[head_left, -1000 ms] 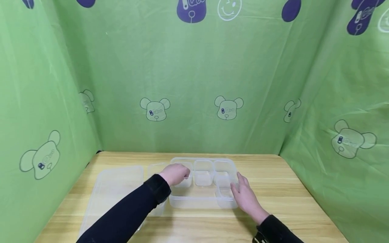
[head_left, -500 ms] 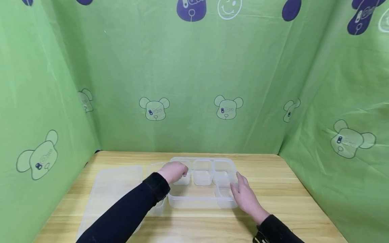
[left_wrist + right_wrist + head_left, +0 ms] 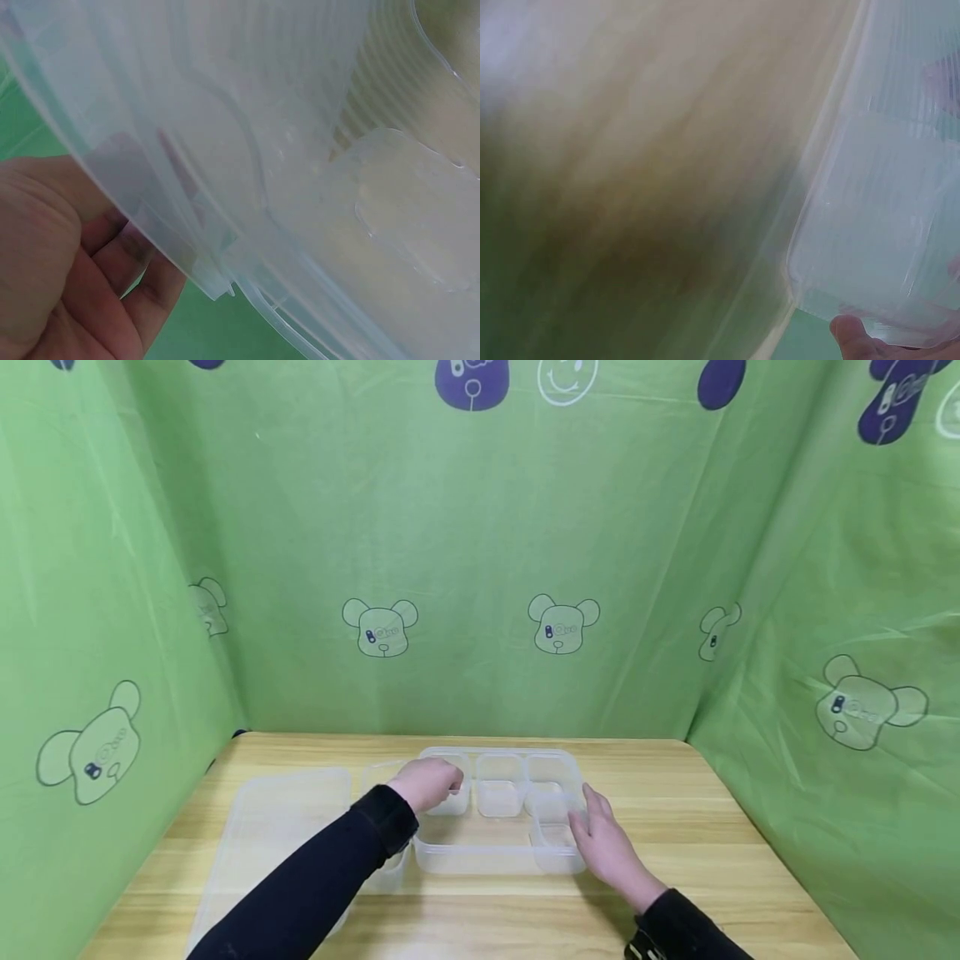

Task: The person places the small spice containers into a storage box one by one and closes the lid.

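Observation:
A large clear plastic box (image 3: 487, 860) lies on the table in the head view, with several small clear containers inside, among them a back-middle one (image 3: 500, 798). My left hand (image 3: 427, 783) reaches over the box's left side and pinches a small clear container (image 3: 452, 802) in the back-left corner. In the left wrist view, that hand's curled fingers (image 3: 154, 296) show behind translucent plastic walls. My right hand (image 3: 611, 847) rests against the box's right side, fingers extended and thumb near the rim. The right wrist view shows one fingertip (image 3: 847, 327) at the box's edge.
A large flat translucent lid (image 3: 277, 827) lies on the wooden table (image 3: 720, 852) to the left. Another clear container (image 3: 386, 878) stands between lid and box, partly hidden by the left sleeve. Green patterned cloth (image 3: 465, 693) encloses the table at the back and sides.

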The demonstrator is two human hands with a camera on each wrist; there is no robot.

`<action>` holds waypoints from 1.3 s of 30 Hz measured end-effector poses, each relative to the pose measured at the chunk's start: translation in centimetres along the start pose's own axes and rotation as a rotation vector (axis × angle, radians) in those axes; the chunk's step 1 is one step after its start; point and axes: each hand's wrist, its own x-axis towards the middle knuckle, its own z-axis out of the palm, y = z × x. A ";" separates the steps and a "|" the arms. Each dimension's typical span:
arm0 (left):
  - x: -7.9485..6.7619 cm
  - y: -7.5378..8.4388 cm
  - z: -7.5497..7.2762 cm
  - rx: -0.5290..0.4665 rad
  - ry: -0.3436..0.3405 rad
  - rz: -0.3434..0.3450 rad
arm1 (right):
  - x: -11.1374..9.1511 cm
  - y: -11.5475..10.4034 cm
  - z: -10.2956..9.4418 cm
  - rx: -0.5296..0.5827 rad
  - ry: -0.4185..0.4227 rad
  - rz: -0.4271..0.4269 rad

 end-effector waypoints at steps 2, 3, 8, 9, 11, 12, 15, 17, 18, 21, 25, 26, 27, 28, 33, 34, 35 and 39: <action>-0.1 0.0 0.0 -0.009 -0.007 -0.004 | 0.0 0.0 0.0 0.001 -0.001 0.001; -0.1 0.0 -0.1 -0.015 -0.010 -0.004 | 0.0 0.0 0.0 0.002 -0.001 0.001; 0.0 -0.4 0.2 -0.022 -0.014 0.001 | 0.0 0.0 0.1 0.002 0.006 -0.004; 0.0 -0.5 0.2 -0.021 -0.013 0.002 | 0.0 0.0 0.1 0.001 0.007 -0.005; 0.0 -0.7 0.4 -0.015 -0.007 0.006 | 0.1 0.1 0.1 0.001 0.005 -0.005; -0.1 -0.7 0.4 -0.013 -0.004 0.007 | 0.1 0.1 0.1 0.000 0.004 -0.005; -0.3 -0.8 0.3 -0.009 0.005 0.012 | 0.1 0.0 0.0 0.005 -0.009 0.009; -0.4 -0.8 0.3 -0.008 0.013 0.019 | 0.1 0.0 0.0 0.008 -0.017 0.019; -0.5 -0.8 0.2 -0.008 0.014 0.020 | 0.1 -0.1 -0.1 0.008 -0.019 0.022; -0.6 -0.8 0.2 -0.005 0.016 0.020 | 0.1 -0.1 -0.1 0.013 -0.022 0.027; -0.8 -0.7 0.0 -0.002 0.011 0.018 | 0.1 -0.1 -0.1 0.012 -0.022 0.026; -0.9 -0.6 -0.1 -0.006 0.011 0.019 | 0.1 -0.1 -0.1 0.011 -0.022 0.026; -1.0 -0.5 -0.2 -0.011 0.009 0.020 | 0.1 -0.1 -0.1 0.010 -0.020 0.025; -1.1 -0.5 -0.4 -0.016 0.011 0.021 | 0.1 -0.1 -0.1 0.009 -0.017 0.023; -1.7 -0.4 -1.4 -0.030 0.031 0.031 | 0.0 -0.1 -0.1 0.005 -0.006 0.019; -1.8 -0.4 -1.6 -0.028 0.039 0.035 | 0.0 -0.1 -0.1 0.007 -0.008 0.022; -2.0 -0.5 -1.8 -0.032 0.045 0.037 | 0.0 -0.1 -0.1 0.008 -0.011 0.026; -3.0 -1.0 -2.5 -0.067 0.072 0.033 | 0.1 -0.1 -0.1 0.011 -0.024 0.037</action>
